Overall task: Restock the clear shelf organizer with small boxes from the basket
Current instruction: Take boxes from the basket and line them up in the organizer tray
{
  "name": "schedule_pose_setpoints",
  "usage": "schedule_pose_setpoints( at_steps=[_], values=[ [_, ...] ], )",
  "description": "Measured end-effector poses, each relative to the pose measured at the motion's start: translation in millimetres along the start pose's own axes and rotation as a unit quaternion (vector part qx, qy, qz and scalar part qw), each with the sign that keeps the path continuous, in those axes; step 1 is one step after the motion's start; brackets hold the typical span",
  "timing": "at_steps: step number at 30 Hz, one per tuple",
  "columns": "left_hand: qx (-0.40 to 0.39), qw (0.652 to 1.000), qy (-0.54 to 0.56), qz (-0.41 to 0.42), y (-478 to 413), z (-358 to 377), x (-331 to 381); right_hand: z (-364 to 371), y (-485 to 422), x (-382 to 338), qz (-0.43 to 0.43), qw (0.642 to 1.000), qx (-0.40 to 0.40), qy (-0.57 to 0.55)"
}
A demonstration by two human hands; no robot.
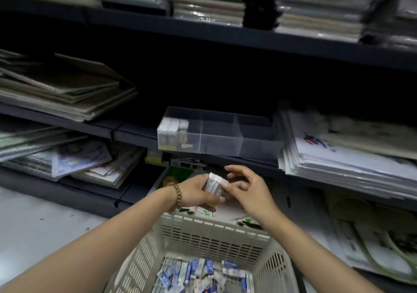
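Left grip (198, 191) curls around a small bundle of boxes (213, 183), holding it above the far rim of the cream basket (203, 238). Right grip (246, 186) is loose, fingers relaxed and spread, its thumb at the bundle's top end. More loose small boxes (198, 272) lie in the basket's bottom. On the shelf just above the hands sits the clear organizer (237, 145); its left compartment holds upright boxes (173, 128). A bead bracelet (177, 194) circles the left wrist. Stacked paper sheets (338, 153) lie right of the organizer.
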State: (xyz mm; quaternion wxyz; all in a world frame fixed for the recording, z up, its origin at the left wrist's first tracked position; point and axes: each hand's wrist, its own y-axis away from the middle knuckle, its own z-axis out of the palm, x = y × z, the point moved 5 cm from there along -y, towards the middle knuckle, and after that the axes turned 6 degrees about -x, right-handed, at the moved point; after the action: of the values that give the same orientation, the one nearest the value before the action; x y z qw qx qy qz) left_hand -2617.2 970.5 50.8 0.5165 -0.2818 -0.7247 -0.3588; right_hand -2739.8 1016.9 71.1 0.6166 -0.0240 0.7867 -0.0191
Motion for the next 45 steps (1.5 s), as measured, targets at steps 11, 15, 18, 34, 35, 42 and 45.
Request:
schedule_pose_setpoints(
  at_steps=[11, 15, 18, 34, 35, 42, 45],
  values=[
    [-0.019, 0.995, -0.093, 0.003, 11, -32, 29, 3, -9, -29, 0.028, 0.985, -0.134, -0.108],
    [0.010, 0.998, 0.036, 0.059, 20, -51, 42, 1, -23, -43, 0.004, 0.980, -0.103, -0.172],
    [0.127, 0.974, 0.143, 0.118, 24, -74, 50, 3, -43, -56, -0.007, 0.976, -0.074, -0.203],
    [0.473, 0.869, 0.086, 0.116, 35, -162, 14, 31, -156, -122, 0.050, 0.984, -0.153, 0.080],
    [0.462, 0.876, 0.093, 0.105, 34, -164, 8, 32, -160, -120, 0.059, 0.980, -0.160, 0.100],
    [0.389, 0.916, 0.089, 0.046, 18, -159, -17, 44, -177, -104, 0.038, 0.962, -0.150, 0.224],
    [0.384, 0.918, 0.088, 0.042, 18, -162, -18, 54, -176, -96, 0.010, 0.949, -0.146, 0.278]
  ],
)
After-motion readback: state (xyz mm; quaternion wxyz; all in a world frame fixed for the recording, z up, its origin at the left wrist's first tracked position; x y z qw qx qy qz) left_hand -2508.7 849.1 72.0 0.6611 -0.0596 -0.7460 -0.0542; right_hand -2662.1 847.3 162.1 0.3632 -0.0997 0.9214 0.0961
